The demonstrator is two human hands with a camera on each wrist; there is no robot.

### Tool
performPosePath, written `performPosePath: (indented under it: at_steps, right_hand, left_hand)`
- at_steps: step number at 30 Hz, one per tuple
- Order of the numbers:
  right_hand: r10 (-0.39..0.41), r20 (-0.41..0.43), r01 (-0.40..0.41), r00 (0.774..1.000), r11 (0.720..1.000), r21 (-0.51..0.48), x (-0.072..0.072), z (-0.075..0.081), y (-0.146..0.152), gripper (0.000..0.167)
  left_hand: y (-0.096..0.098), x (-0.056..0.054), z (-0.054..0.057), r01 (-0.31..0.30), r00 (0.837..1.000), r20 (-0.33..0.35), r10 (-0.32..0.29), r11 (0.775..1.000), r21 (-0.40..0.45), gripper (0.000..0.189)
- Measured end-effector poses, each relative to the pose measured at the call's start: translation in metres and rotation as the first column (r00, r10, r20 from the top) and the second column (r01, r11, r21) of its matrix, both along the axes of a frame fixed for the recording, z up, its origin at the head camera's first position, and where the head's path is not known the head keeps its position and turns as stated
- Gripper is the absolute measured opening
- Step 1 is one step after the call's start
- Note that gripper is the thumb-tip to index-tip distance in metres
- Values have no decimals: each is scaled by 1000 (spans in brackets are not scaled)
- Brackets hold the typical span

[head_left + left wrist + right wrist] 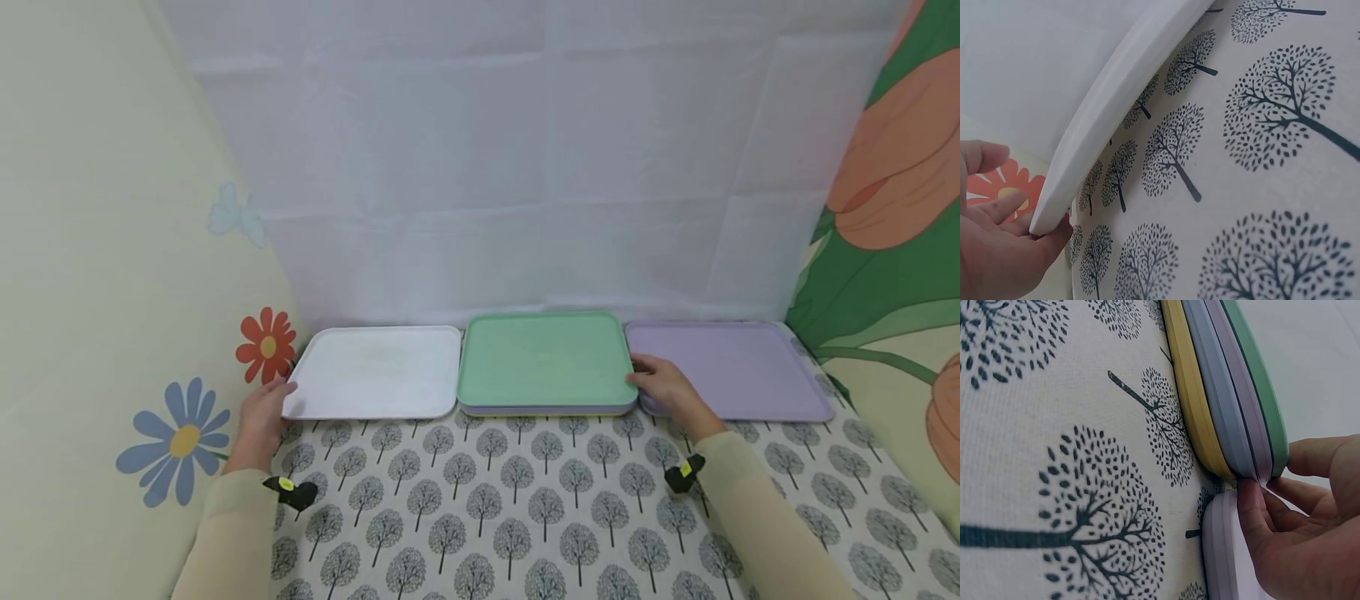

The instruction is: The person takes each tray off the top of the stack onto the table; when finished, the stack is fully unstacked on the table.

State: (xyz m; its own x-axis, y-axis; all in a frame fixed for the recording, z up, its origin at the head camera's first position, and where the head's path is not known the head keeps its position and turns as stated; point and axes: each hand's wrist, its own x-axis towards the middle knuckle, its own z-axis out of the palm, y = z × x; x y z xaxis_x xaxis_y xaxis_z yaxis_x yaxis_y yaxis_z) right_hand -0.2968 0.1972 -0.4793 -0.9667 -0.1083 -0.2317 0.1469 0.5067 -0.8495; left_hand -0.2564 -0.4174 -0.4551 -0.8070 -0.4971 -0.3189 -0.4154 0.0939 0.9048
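Observation:
In the head view a white tray (378, 371) lies on the left, against the back sheet. My left hand (260, 414) touches its left edge; in the left wrist view the fingers (1054, 240) meet the tray's corner while the thumb stands off it. A stack sits in the middle, with a green tray (546, 358) on top. Under it come a purple tray (1244, 394), a blue tray (1219, 394) and a yellow tray (1188, 394). My right hand (667, 385) pinches the green tray's right edge, thumb above and fingers below, close to the lower trays.
A separate purple tray (731, 371) lies right of the stack, partly behind my right hand. A tree-print cloth (480, 517) covers the table. Behind the trays hangs a white sheet (487, 167), and flower-decorated walls (90, 275) close in both sides.

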Motion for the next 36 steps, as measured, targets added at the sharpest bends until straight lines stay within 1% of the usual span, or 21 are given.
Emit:
performPosePath:
  at_steps: [2,5,8,10,11,14,16,18,19,21,23,24,25,29,31,32,35,36]
  right_hand:
    - [0,0,0,1000,1000,-1,0,0,0,60]
    - [-5,1,5,1000,1000,-6,-1,1,0,60]
    - [-1,-1,1,1000,1000,-2,-1,1,0,60]
    - [-5,3,5,1000,1000,-1,-1,1,0,60]
    - [-5,4,5,1000,1000,2,-1,0,0,60]
    - [-6,3,6,1000,1000,5,-1,0,1,60]
    - [-7,-2,7,1000,1000,5,-2,0,1,60]
    - [-7,-7,7,1000,1000,0,-2,0,1,59]
    - [-7,-7,7,1000,1000,-3,-2,0,1,59]
    - [-6,-6,6,1000,1000,-7,-2,0,1,59]
    - [-7,-1,7,1000,1000,-9,-2,0,1,59]
    - [-7,2,7,1000,1000,-5,-2,0,1,59]
    - [-8,5,8,1000,1000,-2,-2,0,1,59]
    - [-13,13,13,1000,1000,2,-3,-1,1,59]
    - [-14,12,14,1000,1000,-2,-3,-1,1,59]
    - [-12,11,12,1000,1000,-5,-3,-2,1,59]
    - [-11,8,11,1000,1000,-14,-4,-2,1,59]
    - [-12,7,13,1000,1000,-17,-4,-3,1,59]
  left_hand:
    - [-4,-3,-5,6,1000,-21,-5,1000,21,71]
    - [-16,-12,-17,27,998,-52,-26,999,21,74]
    - [-29,-28,-34,61,996,-53,-65,996,-64,73]
    - [-34,-40,-45,76,996,-43,-82,987,-140,69]
    - [-35,-46,-49,81,995,-39,-89,980,-180,67]
    - [-30,-59,-56,113,992,-32,-124,966,-234,63]
    - [-23,-66,-59,132,989,-36,-145,959,-252,64]
    - [-13,-70,-60,161,982,-55,-179,958,-238,65]
    - [-8,-75,-64,159,982,-57,-179,954,-252,67]
    - [3,-79,-65,175,977,-79,-200,954,-244,67]
    - [14,-83,-66,201,969,-89,-229,947,-249,68]
    - [20,-85,-68,214,966,-85,-244,940,-265,68]
    - [25,-87,-69,218,965,-88,-248,941,-260,67]
    - [49,-93,-74,255,954,-79,-288,925,-281,65]
    - [62,-93,-74,264,952,-76,-295,924,-278,62]
    - [69,-90,-69,293,943,-81,-324,919,-265,60]
    - [88,-87,-61,317,934,-82,-349,910,-267,54]
    - [94,-85,-57,331,928,-81,-364,904,-269,53]
